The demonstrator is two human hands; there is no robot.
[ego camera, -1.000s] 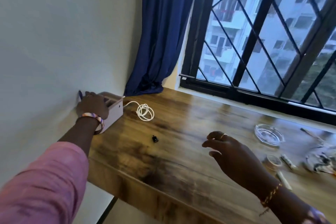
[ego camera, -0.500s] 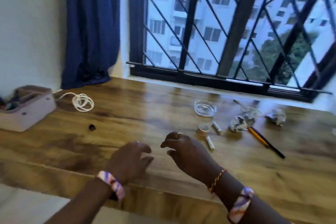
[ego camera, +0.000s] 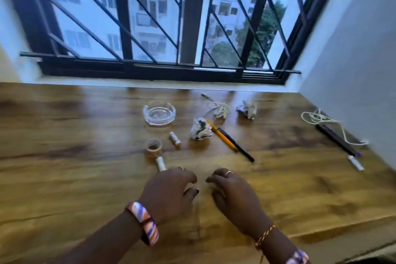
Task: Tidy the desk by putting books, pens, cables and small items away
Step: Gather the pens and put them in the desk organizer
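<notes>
White stick (ego camera: 160, 163) just beyond left hand (ego camera: 169, 193)

1. The left hand (ego camera: 169, 193), which a second ago rests on the organizer box by the wall, now hovers over the wooden desk (ego camera: 64, 156) with fingers loosely curled and nothing held, just beside the right hand (ego camera: 233, 195).
2. The right hand, earlier raised apart over the desk, now sits level with the left, the fingertips of the two facing across a narrow gap.
3. The view swings right: box, coiled white cable and blue curtain leave the frame.
4. A small white cylinder (ego camera: 161, 163) now lies just beyond the left fingers (ego camera: 188, 176); the tape roll (ego camera: 153, 147) sits slightly farther out.
5. A white cord (ego camera: 321, 119) and dark pens (ego camera: 336, 139) come into view, well right of the right fingers.
</notes>
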